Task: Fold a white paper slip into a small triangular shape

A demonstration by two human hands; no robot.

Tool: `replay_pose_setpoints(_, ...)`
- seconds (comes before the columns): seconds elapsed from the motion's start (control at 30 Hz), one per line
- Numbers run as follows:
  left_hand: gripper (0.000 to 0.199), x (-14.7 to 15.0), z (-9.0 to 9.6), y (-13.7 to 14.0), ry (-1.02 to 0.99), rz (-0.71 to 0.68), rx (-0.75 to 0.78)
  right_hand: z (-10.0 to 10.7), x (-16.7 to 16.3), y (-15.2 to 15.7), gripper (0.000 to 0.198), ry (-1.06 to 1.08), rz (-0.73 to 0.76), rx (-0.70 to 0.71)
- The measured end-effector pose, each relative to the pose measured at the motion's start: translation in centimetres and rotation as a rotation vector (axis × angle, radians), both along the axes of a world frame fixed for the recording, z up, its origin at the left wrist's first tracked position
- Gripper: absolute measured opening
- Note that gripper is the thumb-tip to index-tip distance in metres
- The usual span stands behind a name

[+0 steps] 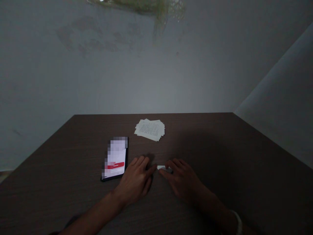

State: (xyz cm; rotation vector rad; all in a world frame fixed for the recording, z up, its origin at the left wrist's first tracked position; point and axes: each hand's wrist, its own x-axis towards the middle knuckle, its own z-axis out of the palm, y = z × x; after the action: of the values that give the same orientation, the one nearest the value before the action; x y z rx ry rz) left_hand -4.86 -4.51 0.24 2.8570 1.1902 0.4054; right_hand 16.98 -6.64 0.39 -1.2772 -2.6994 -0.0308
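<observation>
A small strip of white paper (161, 167), which looks folded, lies on the dark wooden table (80, 192) between my two hands. My right hand (183, 179) has its thumb and index finger closed around the right part of the strip, and its other fingers curl on the tabletop. From the other side, my left hand (137, 178) reaches in with one fingertip at the strip's left end. That hand rests palm down with its fingers apart. Part of the paper is hidden under the right fingers.
A phone (114, 159) with a lit, partly blurred screen lies just left of my left hand. Farther back is a messy stack of printed paper pieces (150, 129). The table's far edge runs along a grey wall (156, 81).
</observation>
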Motion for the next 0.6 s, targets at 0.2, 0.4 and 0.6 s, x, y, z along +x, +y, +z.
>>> replay_pose_setpoints(0.2, 0.041, -0.09, 0.36, 0.18, 0.016, -0.073, -0.031, 0.0, -0.05, -0.06, 0.038, 0.026, -0.01, -0.004)
replay_pose_setpoints(0.4, 0.041, -0.13, 0.24, 0.16, -0.011, -0.068, -0.025, -0.21, 0.16, -0.1, 0.042, 0.039, 0.003, -0.01)
replay_pose_setpoints(0.6, 0.04, -0.05, 0.15, 0.04, -0.043, -0.048, -0.024, -0.13, 0.44, -0.46, 0.038, 0.113, 0.004, -0.002)
